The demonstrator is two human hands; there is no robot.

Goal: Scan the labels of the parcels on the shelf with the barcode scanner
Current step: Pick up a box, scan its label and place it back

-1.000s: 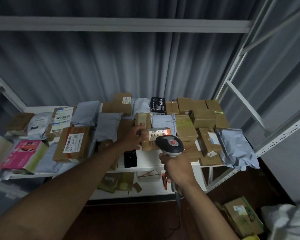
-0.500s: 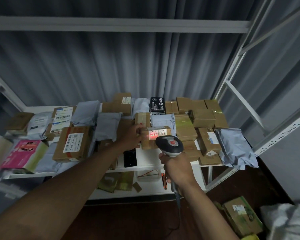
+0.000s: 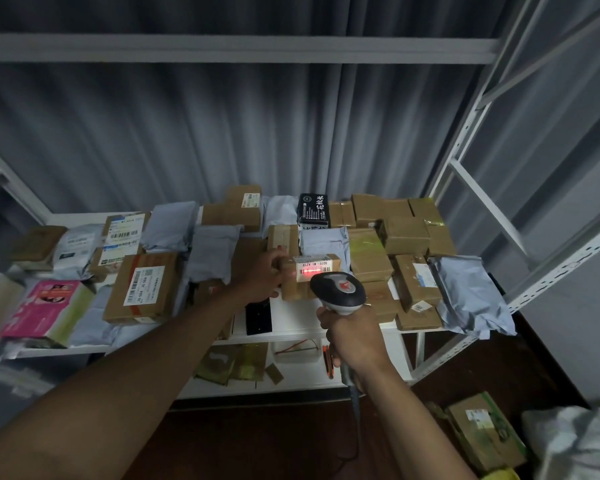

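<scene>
Setting: dim storage bay, grey pleated curtain (image 3: 222,140) behind a white metal shelf (image 3: 291,327) crowded with parcels.

Item 1: small brown box (image 3: 293,280), raised just above the shelf's middle, white label (image 3: 314,267) facing up. A red scan line lies across the label's barcode; the printed text is too small to read in full.

Item 2: left hand (image 3: 262,277), fingers curled round the small brown box's left end; fingertips hidden behind it.

Item 3: barcode scanner (image 3: 338,293), grey and white with a red mark, head just beside the label. Handle concealed in the right hand (image 3: 355,341), which grips it closed; cable trails down into darkness.

Item 4: pink packet (image 3: 45,311), shelf left, partly cut off by the frame edge.

Item 5: lower tier, contents murky.
</scene>
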